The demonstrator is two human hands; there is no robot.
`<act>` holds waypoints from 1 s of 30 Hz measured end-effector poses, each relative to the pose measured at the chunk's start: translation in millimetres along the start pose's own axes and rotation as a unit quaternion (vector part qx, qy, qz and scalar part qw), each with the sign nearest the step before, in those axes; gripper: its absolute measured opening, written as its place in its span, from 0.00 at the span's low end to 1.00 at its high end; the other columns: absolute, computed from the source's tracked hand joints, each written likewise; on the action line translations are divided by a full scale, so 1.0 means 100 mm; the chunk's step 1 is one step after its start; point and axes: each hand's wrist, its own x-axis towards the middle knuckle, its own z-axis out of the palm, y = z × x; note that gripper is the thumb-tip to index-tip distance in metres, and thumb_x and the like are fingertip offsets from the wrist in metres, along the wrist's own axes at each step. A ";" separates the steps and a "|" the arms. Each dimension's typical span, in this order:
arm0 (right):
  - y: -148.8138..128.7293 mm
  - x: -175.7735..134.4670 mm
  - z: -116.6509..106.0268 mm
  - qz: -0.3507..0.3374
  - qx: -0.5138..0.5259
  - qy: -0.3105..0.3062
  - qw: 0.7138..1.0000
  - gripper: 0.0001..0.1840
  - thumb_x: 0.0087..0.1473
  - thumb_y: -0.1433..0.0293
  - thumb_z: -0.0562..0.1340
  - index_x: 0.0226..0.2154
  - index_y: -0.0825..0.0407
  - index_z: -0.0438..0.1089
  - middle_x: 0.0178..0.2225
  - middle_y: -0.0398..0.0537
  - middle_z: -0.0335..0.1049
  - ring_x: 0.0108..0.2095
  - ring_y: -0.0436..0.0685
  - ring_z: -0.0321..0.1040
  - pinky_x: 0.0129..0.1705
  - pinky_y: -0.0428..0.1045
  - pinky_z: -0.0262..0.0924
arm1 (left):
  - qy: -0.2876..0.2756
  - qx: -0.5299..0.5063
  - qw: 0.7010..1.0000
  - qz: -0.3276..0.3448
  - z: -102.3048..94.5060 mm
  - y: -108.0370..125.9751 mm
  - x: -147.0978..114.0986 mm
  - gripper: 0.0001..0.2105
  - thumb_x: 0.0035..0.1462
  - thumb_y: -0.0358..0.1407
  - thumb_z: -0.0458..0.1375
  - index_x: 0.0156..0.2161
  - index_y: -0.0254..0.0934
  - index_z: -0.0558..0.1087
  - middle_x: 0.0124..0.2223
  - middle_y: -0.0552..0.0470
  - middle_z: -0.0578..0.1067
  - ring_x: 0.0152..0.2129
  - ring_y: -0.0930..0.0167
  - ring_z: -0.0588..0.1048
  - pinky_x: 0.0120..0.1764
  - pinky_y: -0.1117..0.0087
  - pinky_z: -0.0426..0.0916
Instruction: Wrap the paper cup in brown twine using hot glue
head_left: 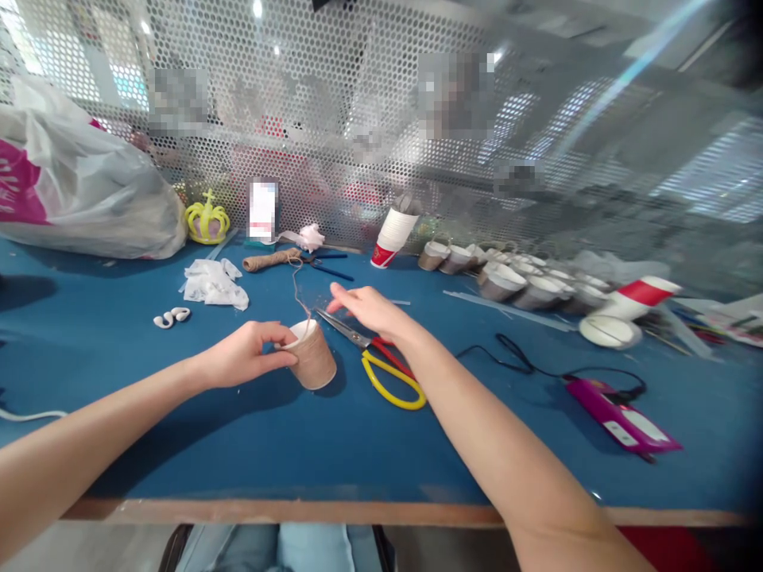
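Observation:
A paper cup wrapped in brown twine [315, 361] stands tilted on the table, its white rim up. My left hand [256, 353] is closed on the cup's left side, with fingers at the rim and the thumb on the outer wall. Large scissors with red and yellow handles [393, 396] lie just right of the cup, blades pointing toward it. My right hand [366, 306] hovers around the scissors' blades, fingers stretched to the left and seemingly holding nothing. A strand of twine [296, 287] runs from a twine roll [265, 260] down to the cup's rim.
Behind the cup are blue-handled pliers [334, 272], crumpled white plastic [214, 282] and a stack of paper cups [393, 234]. Several wrapped cups [504, 280] stand at the back right. A purple corded device [623, 417] lies right; a large plastic bag [89, 191] stands left.

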 end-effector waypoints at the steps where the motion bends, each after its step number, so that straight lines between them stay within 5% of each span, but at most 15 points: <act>1: -0.06 -0.03 0.10 -0.012 0.023 -0.045 0.999 0.23 0.51 0.52 0.56 0.23 0.53 0.74 0.34 0.50 0.74 0.41 0.58 0.67 0.43 0.50 0.58 | -0.001 -0.003 1.000 0.000 0.00 0.00 0.00 0.09 0.54 0.37 0.53 0.30 0.32 0.71 0.33 0.51 0.75 0.31 0.70 0.71 0.41 0.69 0.64; 4: -0.17 -0.08 0.32 -0.036 0.100 -0.136 0.985 0.25 0.50 0.51 0.56 0.20 0.53 0.74 0.29 0.49 0.75 0.34 0.54 0.69 0.38 0.48 0.61 | -0.004 -0.011 1.000 -0.004 0.00 0.00 0.00 0.09 0.54 0.37 0.53 0.32 0.31 0.71 0.34 0.50 0.75 0.32 0.69 0.71 0.39 0.69 0.64; 7: -0.19 -0.11 0.38 -0.060 0.177 -0.152 0.971 0.18 0.44 0.55 0.62 0.19 0.53 0.71 0.33 0.49 0.74 0.32 0.51 0.68 0.36 0.47 0.61 | -0.004 -0.011 1.000 -0.002 0.00 0.00 0.00 0.09 0.54 0.36 0.53 0.32 0.31 0.71 0.34 0.50 0.75 0.32 0.70 0.70 0.38 0.70 0.64; 15: -0.06 -0.38 0.26 -0.125 0.268 -0.051 0.954 0.11 0.39 0.61 0.67 0.23 0.52 0.71 0.30 0.43 0.71 0.34 0.48 0.65 0.46 0.48 0.56 | -0.005 -0.017 1.000 -0.011 -0.01 -0.02 0.01 0.10 0.55 0.37 0.52 0.32 0.31 0.71 0.31 0.52 0.74 0.30 0.71 0.70 0.36 0.71 0.64; 30: 0.08 -0.47 0.34 -0.150 0.191 0.047 0.969 0.13 0.42 0.60 0.64 0.24 0.53 0.69 0.27 0.45 0.70 0.31 0.51 0.65 0.40 0.50 0.57 | -0.023 -0.048 0.999 -0.002 0.00 0.02 -0.01 0.09 0.54 0.36 0.53 0.33 0.31 0.71 0.33 0.50 0.74 0.32 0.70 0.71 0.39 0.70 0.65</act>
